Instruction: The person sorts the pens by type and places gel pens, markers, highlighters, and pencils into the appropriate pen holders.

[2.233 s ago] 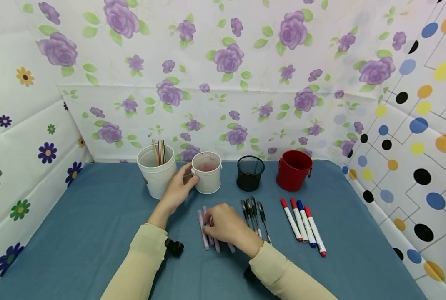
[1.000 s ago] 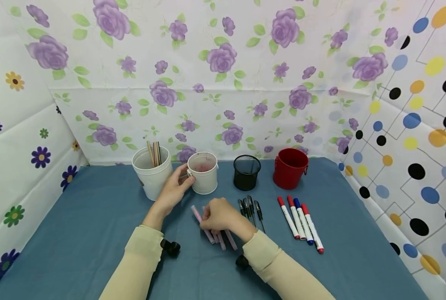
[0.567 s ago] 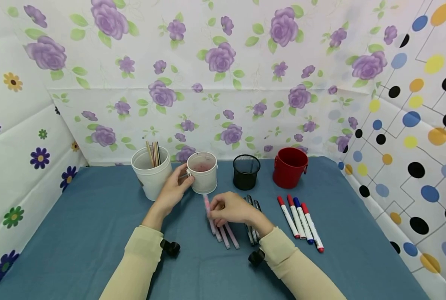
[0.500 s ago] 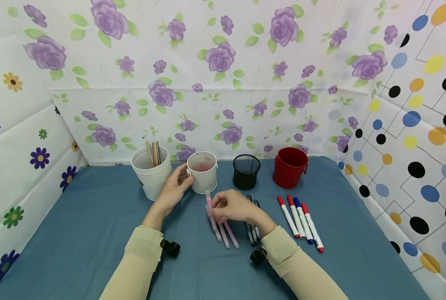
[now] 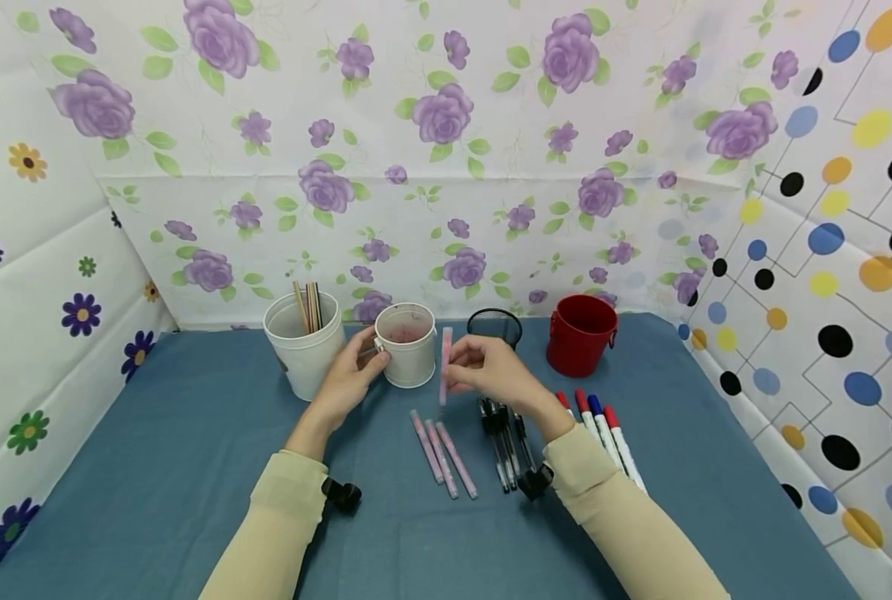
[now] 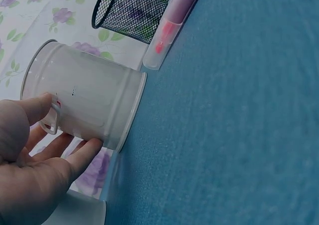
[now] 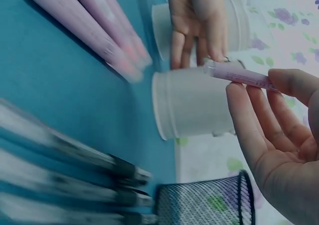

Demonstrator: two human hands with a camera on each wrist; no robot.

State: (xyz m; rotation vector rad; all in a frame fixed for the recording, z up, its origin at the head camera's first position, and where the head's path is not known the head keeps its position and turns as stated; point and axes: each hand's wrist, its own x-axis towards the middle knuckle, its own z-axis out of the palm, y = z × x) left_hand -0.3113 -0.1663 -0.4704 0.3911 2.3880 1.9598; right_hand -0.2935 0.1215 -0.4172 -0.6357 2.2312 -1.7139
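My right hand pinches a pink marker between thumb and fingers and holds it upright above the table. The marker stands just right of the small white bucket, its upper end near rim height. With my left hand I grip that bucket's left side, thumb at the loop handle and fingers along the wall, as the left wrist view shows. Pinkish marks show inside it. On the cloth below, three more pink markers lie side by side. My right hand partly covers the black mesh holder.
A larger white bucket with several thin sticks stands at left. At right is a red bucket. Black-capped pens and red and blue markers lie partly under my right arm. Floral cloth hangs behind the table.
My right hand has lifted one pink marker off the group and carried it up and away toward the buckets, turning it upright. The left hand keeps its grip on the small white bucket.
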